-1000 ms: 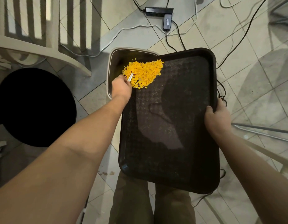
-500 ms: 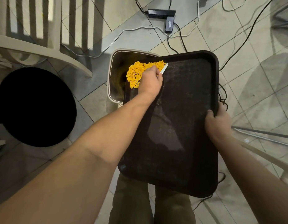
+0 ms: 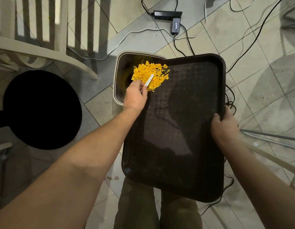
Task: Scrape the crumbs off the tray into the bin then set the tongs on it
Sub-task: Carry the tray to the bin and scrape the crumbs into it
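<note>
One heap of orange crumbs (image 3: 150,75), loose and featherlight, piled at the tray's far left corner, spilling over the bin (image 3: 120,76) mouth just beyond. Dry, brittle flakes by the look, likely to scatter under a hard stroke; better pushed in short sweeps toward the bin than flicked.

Tray (image 3: 184,129): dark, stiff, probably light plastic with a raised rim and a textured, dusty floor. Long axis running from the body out toward the bin, far end tilted over the bin's right edge. Best held by the rim, as now: right hand (image 3: 224,128) curled round the tray's right rim at mid-length, thumb on top.

Left hand (image 3: 135,96) over the tray's left edge, fingers closed round a slim white tool (image 3: 148,80), possibly the tongs, though cannot tell for sure. Tool's long axis pointing diagonally away and rightward, tip buried in the crumbs. Smooth and rigid, seemingly; a grip near the tray-side end gives reach.
</note>
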Motion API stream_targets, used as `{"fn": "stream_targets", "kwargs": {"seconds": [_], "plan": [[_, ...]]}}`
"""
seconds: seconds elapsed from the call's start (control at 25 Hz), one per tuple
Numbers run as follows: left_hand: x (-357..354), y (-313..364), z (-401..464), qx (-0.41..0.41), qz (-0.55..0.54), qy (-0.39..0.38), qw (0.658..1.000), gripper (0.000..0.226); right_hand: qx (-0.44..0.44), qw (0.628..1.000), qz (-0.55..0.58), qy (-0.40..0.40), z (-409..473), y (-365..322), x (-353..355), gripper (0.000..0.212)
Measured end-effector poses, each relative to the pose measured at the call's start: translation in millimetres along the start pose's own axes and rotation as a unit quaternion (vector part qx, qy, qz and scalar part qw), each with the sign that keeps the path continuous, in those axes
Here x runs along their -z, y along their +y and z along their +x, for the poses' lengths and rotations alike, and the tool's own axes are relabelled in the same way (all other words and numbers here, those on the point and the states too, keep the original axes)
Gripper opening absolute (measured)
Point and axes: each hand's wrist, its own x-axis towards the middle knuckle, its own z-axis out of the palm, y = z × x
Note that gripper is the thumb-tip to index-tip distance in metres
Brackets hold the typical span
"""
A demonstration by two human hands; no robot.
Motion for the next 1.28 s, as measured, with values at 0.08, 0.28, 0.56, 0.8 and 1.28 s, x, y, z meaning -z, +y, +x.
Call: {"fn": "stream_targets", "kwargs": {"seconds": [0.08, 0.28, 0.56, 0.8, 1.28], "plan": [[3.1, -7.3, 0.2, 0.018, 0.0, 0.026, 1.0, 0.016, 0.002, 1.0, 0.005, 0.002, -1.3, 0.8, -0.6, 0.037], [3.8, -11.1, 26.7, 0.04, 0.032, -0.006, 0.999, 0.012, 0.007, 1.0, 0.007, 0.012, -2.6, 4.3, -3.7, 0.037], [5.8, 0.9, 19.9, 0.041, 0.036, 0.04, 0.998, 0.015, 0.013, 1.0, 0.011, 0.015, -5.3, 9.4, -5.3, 0.036], [-9.7, 17.2, 21.0, 0.011, 0.013, 0.004, 1.0, 0.014, 0.012, 1.0, 0.026, 0.01, -6.7, 16.1, -4.6, 0.036], [-13.5, 6.2, -21.7, -0.068, 0.015, -0.059, 0.996, 0.013, 0.014, 0.999, 0.027, 0.011, -11.9, 13.1, 0.9, 0.034]]}}
